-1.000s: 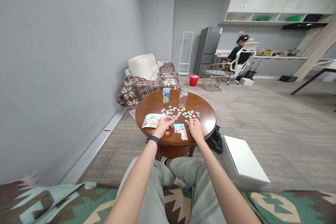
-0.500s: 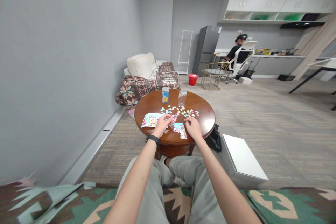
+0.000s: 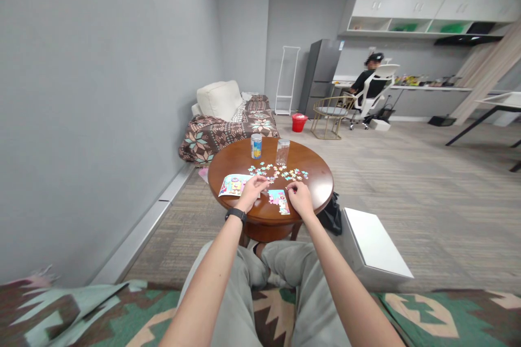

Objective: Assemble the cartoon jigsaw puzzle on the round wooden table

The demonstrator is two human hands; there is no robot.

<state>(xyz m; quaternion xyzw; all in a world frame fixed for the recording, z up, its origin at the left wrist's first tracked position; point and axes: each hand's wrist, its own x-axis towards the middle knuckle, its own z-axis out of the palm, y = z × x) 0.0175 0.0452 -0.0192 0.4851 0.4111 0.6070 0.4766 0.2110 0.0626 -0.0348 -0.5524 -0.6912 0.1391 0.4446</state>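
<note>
A partly joined jigsaw puzzle (image 3: 278,197) lies near the front of the round wooden table, between my hands. At its left, my left hand (image 3: 252,191) hovers over the edge of a printed picture sheet (image 3: 233,185), thumb and fingers apart. My right hand (image 3: 300,196) rests by the puzzle's right side with its fingers curled together; a small reddish spot shows at the tips, too small to name. Loose puzzle pieces (image 3: 296,174) are scattered beyond both hands. Behind them stand a clear jar (image 3: 283,153) and a blue-labelled can (image 3: 256,147).
The round table (image 3: 228,160) has a sofa with a patterned cover (image 3: 228,133) behind it. A white box (image 3: 376,241) and a black bag (image 3: 332,217) are at the right on the floor. Farther back are a red bin (image 3: 299,123) and a seated person (image 3: 362,80).
My left thumb and fingers have parted slightly, and the pink pieces beside them show differently. My right hand has barely moved.
</note>
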